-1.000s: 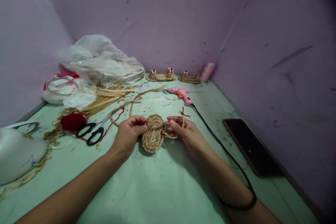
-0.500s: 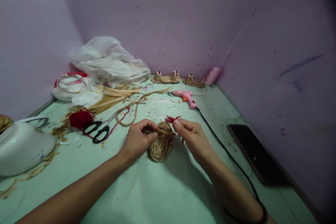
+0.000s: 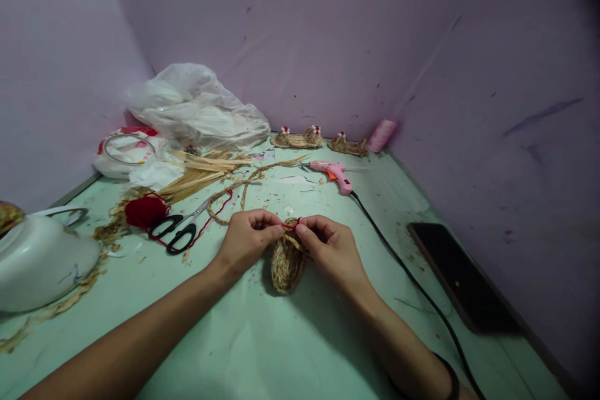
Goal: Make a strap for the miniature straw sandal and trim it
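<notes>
In the head view, the left hand (image 3: 247, 239) and right hand (image 3: 334, 247) both pinch the red string (image 3: 291, 227) over the far end of the woven sole (image 3: 287, 267). The sole is between them, its long way running far to near. Both hands look about as close. The bench (image 3: 225, 337) is green, with purple walls (image 3: 328, 44) around.

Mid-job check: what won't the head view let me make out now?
Red strand: head view, too small between the left hand and right hand to tell if it is knotted.
Woven piece: head view, far part partly covered by both hands.
Bowl: head view, cut off by the left edge.
Bag: head view, anything inside veiled by its cloudy plastic.
</notes>
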### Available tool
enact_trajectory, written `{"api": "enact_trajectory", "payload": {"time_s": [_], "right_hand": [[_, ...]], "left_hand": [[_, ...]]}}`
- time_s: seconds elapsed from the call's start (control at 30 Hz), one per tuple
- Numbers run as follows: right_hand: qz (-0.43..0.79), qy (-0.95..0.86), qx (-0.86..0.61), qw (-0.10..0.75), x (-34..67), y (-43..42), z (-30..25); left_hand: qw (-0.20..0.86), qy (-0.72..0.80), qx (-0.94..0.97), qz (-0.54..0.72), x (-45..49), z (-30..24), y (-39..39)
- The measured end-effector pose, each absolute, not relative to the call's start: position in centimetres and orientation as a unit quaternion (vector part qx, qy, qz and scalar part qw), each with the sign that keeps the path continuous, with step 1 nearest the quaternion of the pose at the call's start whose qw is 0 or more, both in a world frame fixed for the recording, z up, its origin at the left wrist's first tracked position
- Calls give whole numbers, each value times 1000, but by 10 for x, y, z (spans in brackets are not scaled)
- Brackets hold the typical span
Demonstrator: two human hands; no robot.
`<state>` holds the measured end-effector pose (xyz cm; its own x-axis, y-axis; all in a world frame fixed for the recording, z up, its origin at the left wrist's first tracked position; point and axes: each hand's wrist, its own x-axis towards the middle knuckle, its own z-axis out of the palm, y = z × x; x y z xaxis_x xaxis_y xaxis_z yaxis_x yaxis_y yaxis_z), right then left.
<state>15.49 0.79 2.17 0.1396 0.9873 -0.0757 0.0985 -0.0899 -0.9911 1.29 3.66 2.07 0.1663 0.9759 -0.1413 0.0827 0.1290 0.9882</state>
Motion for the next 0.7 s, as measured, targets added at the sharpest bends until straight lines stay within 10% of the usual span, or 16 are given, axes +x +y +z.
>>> {"api": "enact_trajectory", "payload": {"time_s": [0.7], "right_hand": [[364, -562, -533, 517, 154, 5, 15]], "left_hand": [[398, 505, 682, 347, 9, 29, 32]]}}
